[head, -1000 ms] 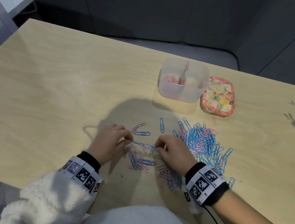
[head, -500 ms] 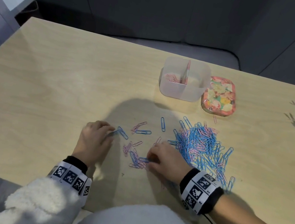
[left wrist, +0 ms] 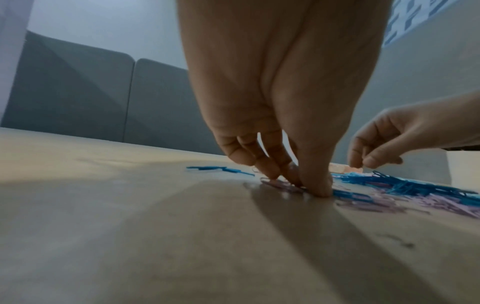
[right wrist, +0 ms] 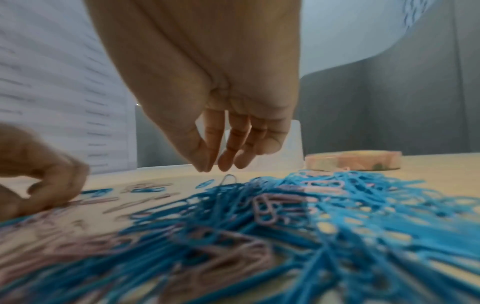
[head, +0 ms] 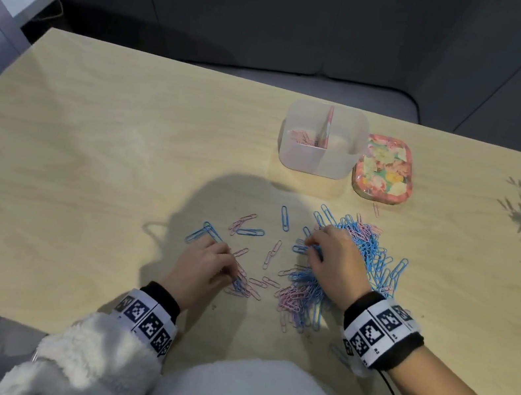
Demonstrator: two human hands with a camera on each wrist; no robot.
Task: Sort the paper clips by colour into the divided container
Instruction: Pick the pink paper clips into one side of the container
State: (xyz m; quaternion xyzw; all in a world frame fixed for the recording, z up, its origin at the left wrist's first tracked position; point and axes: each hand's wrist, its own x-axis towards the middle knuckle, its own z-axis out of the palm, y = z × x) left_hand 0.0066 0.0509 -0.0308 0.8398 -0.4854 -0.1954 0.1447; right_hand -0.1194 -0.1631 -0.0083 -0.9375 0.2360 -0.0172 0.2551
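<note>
Counter [head: 104,149]: pale wood grain. Paper clips [head: 364,250]: blue and pink, mixed. Divided container [head: 319,162]: translucent white; pink clips [head: 299,136] in left compartment. Lid [head: 385,170]: pink, yellow floral. Wristbands [head: 378,333]: black-and-white square markers. Sleeves [head: 83,364]: white fleece.

Left hand [left wrist: 275,98] fingertips [left wrist: 318,188] pressing pink clips [left wrist: 283,186] on table [left wrist: 130,226].

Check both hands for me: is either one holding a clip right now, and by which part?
Right hand holds nothing, fingertips above the clip pile. Left hand presses fingertips on pink clips on the table; a lifted hold can't be told.
</note>
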